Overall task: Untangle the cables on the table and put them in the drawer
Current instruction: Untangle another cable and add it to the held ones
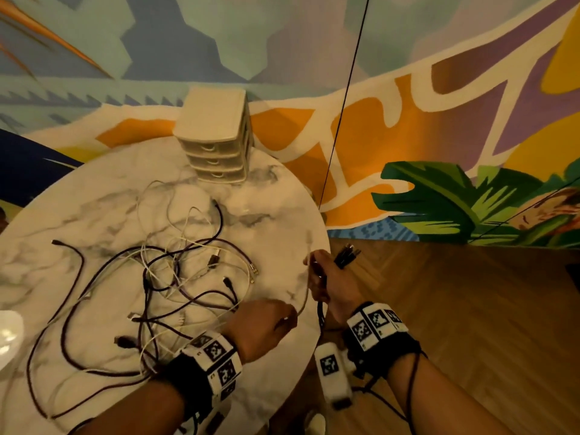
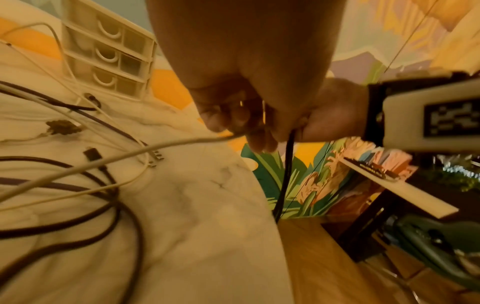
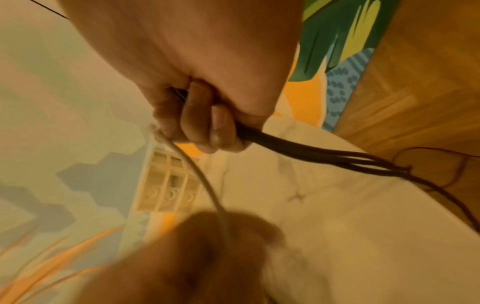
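A tangle of dark and white cables (image 1: 175, 277) lies spread over the round marble table (image 1: 276, 215). At the table's right edge my right hand (image 1: 326, 281) grips a bundle of black cables (image 3: 311, 152); their plugs (image 1: 346, 255) stick out above the fist and the rest hangs off the edge. Its fingertips also pinch one end of a white cable (image 3: 197, 179). My left hand (image 1: 266, 328), just left of it, pinches that white cable (image 2: 182, 142), which trails back into the tangle. A cream three-drawer unit (image 1: 216, 152) stands at the table's far side, all drawers shut.
A thin black cord (image 1: 342, 105) hangs down past the table's far right edge. A white object (image 1: 8, 337) sits at the left border. Wooden floor (image 1: 455, 309) lies to the right, a painted wall behind. A low bench (image 2: 402, 189) stands further right.
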`<action>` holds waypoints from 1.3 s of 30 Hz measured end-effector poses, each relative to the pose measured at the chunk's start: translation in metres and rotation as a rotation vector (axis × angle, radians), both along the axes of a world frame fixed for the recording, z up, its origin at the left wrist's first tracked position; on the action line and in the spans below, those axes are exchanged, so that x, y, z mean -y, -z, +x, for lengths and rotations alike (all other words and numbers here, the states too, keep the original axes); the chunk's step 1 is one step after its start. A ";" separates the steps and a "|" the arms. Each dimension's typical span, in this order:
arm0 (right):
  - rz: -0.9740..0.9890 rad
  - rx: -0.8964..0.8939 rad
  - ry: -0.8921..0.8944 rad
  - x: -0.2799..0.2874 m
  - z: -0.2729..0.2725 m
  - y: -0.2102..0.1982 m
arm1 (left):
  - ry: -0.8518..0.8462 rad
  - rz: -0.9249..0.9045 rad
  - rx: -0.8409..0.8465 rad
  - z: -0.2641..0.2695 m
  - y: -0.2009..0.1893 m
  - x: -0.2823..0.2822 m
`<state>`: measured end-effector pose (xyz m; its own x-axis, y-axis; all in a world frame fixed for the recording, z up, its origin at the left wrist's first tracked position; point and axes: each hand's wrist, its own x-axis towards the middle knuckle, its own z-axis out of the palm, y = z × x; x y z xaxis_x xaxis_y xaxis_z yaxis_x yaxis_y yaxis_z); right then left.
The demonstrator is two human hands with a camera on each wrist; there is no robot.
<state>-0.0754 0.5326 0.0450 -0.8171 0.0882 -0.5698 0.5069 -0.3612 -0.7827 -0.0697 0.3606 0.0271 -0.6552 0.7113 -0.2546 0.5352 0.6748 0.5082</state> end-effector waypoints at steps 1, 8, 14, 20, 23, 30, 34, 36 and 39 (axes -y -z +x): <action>0.006 -0.037 -0.012 -0.001 -0.001 -0.003 | 0.039 -0.040 0.035 0.002 0.001 0.005; 0.043 -0.139 -0.145 0.005 0.010 -0.018 | 0.101 -0.062 0.104 -0.004 0.002 0.011; 0.152 -0.170 -0.106 0.005 0.021 -0.022 | -0.316 0.281 0.144 -0.020 -0.040 -0.012; 0.241 -0.118 -0.179 0.011 0.033 -0.028 | -0.393 0.396 0.160 -0.038 -0.068 -0.048; 0.299 -0.102 -0.213 0.009 0.040 -0.024 | -0.341 0.362 0.192 -0.035 -0.066 -0.053; 0.434 -0.102 -0.226 0.009 0.048 -0.029 | -0.299 0.488 0.252 -0.020 -0.076 -0.068; 0.394 -0.114 -0.224 0.010 0.055 -0.044 | -0.246 0.527 0.314 -0.013 -0.081 -0.067; 0.393 -0.126 -0.199 0.010 0.059 -0.047 | -0.239 0.549 0.347 -0.011 -0.081 -0.062; 0.412 -0.160 -0.147 0.012 0.062 -0.050 | -0.373 0.594 0.320 -0.006 -0.070 -0.047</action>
